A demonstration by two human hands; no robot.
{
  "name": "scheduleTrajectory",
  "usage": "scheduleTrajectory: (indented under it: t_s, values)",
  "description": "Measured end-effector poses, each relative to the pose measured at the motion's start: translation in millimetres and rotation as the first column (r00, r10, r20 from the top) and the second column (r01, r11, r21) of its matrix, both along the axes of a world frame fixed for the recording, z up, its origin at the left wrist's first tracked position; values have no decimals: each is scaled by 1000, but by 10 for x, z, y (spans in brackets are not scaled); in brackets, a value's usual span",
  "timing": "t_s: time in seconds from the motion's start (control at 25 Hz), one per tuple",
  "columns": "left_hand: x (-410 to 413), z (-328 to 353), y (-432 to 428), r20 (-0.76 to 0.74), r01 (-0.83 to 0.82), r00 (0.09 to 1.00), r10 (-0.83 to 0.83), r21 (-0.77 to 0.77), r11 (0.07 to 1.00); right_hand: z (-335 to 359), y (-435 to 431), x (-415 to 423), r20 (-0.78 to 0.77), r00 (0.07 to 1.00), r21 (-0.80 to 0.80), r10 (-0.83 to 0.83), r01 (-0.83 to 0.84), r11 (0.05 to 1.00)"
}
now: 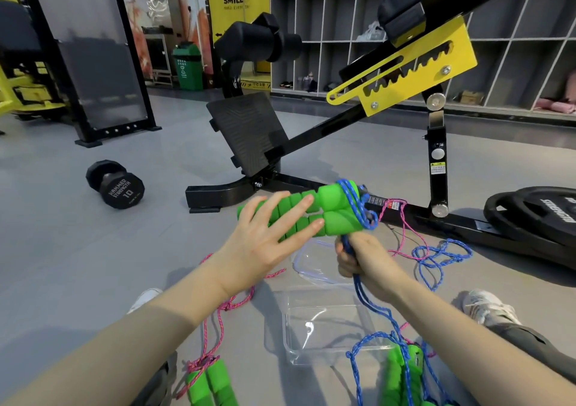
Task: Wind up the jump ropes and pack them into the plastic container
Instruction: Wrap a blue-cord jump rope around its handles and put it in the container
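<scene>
Two green foam jump-rope handles (330, 209) lie side by side in the air, with blue cord (358, 206) looped round their right end. My left hand (268, 237) lies flat over the handles, fingers straight and spread. Just below the handles' right end, my right hand (361, 256) grips the blue cord, which trails down past the clear plastic container (296, 337) on the floor. The container's clear lid (304, 265) lies just beyond it. A pink-corded rope with green handles (212, 380) lies at the lower left. Another green-handled, blue-corded rope (402, 374) lies at the lower right.
A black and yellow adjustable bench frame (311, 143) stands right behind the handles. A black 10 dumbbell (117, 185) lies on the grey floor to the left. Black weight plates (536, 215) lie at the right. Loose blue and pink cord (436, 253) sprawls beside them. My shoes flank the container.
</scene>
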State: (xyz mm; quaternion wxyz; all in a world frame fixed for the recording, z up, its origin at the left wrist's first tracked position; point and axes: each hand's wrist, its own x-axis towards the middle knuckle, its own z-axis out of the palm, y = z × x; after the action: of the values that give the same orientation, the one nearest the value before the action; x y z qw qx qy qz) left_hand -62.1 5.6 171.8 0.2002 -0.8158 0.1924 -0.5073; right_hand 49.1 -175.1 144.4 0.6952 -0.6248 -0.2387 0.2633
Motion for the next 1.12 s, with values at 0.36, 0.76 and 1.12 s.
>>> scheduleTrajectory:
  t_s: [0.36, 0.76, 1.12]
  values:
    - [39, -119, 504, -74, -293, 954, 291, -6, 956, 190, -35, -291, 278, 952, -248, 128, -58, 967]
    - [-43, -145, 652, -193, -262, 926, 325, 293, 919, 1089, -377, -83, 308, 719, -550, 623, -399, 733]
    - [1, -215, 330, -292, 10, 951, 99, 348, 938, 1026, -463, 178, 616, 743, -347, 262, -43, 937]
